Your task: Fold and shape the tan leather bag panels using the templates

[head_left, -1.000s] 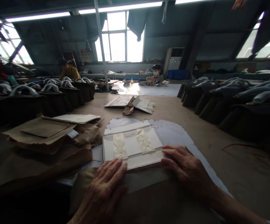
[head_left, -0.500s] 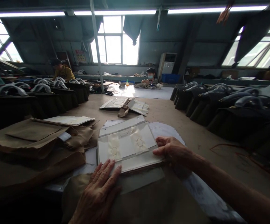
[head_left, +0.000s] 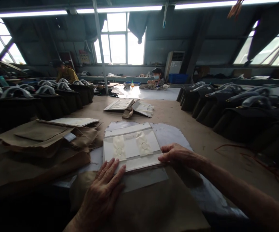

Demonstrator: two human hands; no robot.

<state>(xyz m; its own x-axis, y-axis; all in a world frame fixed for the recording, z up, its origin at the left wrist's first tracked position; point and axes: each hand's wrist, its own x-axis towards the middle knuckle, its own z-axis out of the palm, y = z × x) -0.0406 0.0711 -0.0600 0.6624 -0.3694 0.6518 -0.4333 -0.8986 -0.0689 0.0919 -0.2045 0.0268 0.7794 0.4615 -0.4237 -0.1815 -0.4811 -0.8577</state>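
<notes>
In front of me lies a whitish stiff panel (head_left: 132, 148) with two strips of cream tape, each with a ring-like outline. Brown fabric (head_left: 163, 199) joins its near side and drapes toward me. My left hand (head_left: 103, 183) rests flat, fingers stretched, on the panel's near left edge and the fabric. At the right edge, my right hand (head_left: 178, 154) pinches the panel between thumb and fingers. Under the panel, a pale worn sheet (head_left: 175, 137) covers part of the table.
Stacked brown fabric pieces (head_left: 40, 133) lie at left. Two more panels (head_left: 120, 104) sit farther back. Dark handbags (head_left: 245, 116) line the right side, and more handbags (head_left: 45, 100) the left. An orange cord (head_left: 250, 156) lies at right. Two people work in the background.
The far side of the panel has come down, so it lies flatter. Both hands keep about the same places on it. The view has shifted slightly.
</notes>
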